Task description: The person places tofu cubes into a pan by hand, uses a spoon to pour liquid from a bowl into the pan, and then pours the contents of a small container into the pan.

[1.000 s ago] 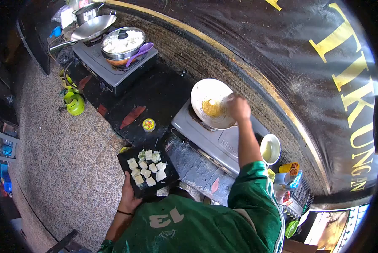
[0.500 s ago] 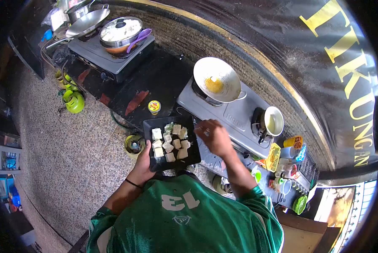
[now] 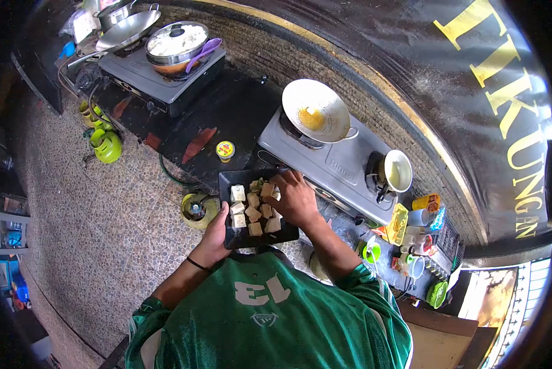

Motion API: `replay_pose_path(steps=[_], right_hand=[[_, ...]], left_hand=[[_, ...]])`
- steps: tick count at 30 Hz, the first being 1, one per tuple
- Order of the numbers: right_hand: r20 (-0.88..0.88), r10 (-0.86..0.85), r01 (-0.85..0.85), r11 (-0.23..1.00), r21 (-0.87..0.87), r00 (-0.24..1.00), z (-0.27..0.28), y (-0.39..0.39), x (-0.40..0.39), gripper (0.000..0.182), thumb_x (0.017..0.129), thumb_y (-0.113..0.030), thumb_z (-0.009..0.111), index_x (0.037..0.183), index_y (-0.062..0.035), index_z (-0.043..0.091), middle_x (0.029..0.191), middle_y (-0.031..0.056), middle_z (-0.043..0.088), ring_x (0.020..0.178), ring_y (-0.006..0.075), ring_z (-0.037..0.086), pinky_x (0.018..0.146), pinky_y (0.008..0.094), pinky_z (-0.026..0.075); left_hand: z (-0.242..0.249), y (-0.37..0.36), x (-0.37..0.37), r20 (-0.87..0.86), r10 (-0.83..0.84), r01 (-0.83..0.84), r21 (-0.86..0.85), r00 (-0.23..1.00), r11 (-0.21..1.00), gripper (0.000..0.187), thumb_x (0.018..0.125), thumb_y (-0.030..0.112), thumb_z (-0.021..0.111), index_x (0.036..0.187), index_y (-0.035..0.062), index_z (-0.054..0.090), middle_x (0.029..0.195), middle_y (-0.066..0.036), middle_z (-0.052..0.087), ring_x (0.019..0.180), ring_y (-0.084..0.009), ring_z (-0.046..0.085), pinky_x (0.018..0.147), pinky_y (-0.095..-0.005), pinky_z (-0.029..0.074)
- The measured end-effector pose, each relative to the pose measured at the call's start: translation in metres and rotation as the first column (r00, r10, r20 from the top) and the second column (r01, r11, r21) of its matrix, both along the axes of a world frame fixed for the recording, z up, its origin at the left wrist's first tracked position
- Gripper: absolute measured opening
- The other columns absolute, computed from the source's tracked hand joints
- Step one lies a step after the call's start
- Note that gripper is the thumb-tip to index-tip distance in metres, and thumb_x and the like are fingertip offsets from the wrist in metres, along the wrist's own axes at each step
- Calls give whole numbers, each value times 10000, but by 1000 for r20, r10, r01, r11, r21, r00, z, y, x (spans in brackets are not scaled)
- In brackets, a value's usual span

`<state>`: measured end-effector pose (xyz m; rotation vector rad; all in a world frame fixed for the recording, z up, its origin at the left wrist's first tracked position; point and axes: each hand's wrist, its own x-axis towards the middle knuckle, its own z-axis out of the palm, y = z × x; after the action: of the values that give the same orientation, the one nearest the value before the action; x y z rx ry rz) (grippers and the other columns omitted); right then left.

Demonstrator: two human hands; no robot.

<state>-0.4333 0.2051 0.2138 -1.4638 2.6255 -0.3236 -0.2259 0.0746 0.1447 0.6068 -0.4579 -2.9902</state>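
My left hand (image 3: 214, 234) grips the left edge of a black square plate (image 3: 286, 236), thumb over the rim. Several pale tofu cubes (image 3: 254, 214) lie on it in loose rows, with some green bits near the far edge. My right hand (image 3: 295, 198) reaches over the plate's right side, its bent fingers closed at a tofu cube in the far right corner; the fingertips are partly hidden. Beyond the plate, a wok (image 3: 321, 111) with yellowish oil and one white piece in it sits on a stove burner.
The grey two-burner stove (image 3: 337, 161) also holds a small pot (image 3: 399, 172). A yellow-lidded cup (image 3: 225, 150) stands on the black counter. Farther left, another stove (image 3: 165, 92) carries a lidded pan (image 3: 176, 46) and a purple spoon (image 3: 203, 54). Cups and packets crowd the right end; green gas cylinders (image 3: 107, 146) stand on the floor.
My right hand has moved left and down from beside the plate onto the tofu cubes. The plate has shifted slightly to the right in my left hand.
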Motion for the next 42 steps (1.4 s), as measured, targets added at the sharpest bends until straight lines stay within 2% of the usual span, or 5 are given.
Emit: replay_pose_path(steps=[22,27,31,40,42], right_hand=[[243,112,-36,954,-298,963,14,-8,-35,218,896,-225,829,1061,-98,763,1159,165,689,1156,394,629,1006,482,534],[86,8,30,906,-423,996,42,1,-104,225,859,-169,862,1030,-59,765,1107,203,715,1098,408,661,980,493,544],[-90,-252,220,938,-268,964,40,1,-190,250,878,-224,830,1054,-58,766,1137,196,718,1101,415,670,972,505,552],[-206,-315,331,943,47,926,-38,-36,-367,376,909,-382,706,1127,-86,790,1186,226,736,1133,415,706,974,529,582],[-116,-392,409,879,246,913,-40,-51,-373,404,949,-398,704,1267,-157,770,1377,174,688,1332,374,634,1075,507,564]], left_hand=[[-13,-9,-26,4,2,-2,24,1000,1000,685,1149,578,409,1574,47,488,1507,-152,629,1341,-303,651,1155,-485,526],[-28,-17,-24,56,49,-52,56,997,997,679,1141,585,426,1558,56,512,1479,-145,652,1318,-307,663,1147,-486,530],[-25,-21,-18,127,131,-139,52,983,989,675,1132,586,452,1549,61,523,1463,-140,663,1312,-323,665,1145,-510,529],[-13,-18,-5,251,305,-319,16,919,948,718,1123,653,397,1595,119,490,1513,-115,630,1357,-318,630,1157,-527,505],[-16,-14,-4,272,332,-347,7,903,938,709,1126,650,394,1587,121,499,1503,-108,637,1349,-312,634,1154,-519,506]])
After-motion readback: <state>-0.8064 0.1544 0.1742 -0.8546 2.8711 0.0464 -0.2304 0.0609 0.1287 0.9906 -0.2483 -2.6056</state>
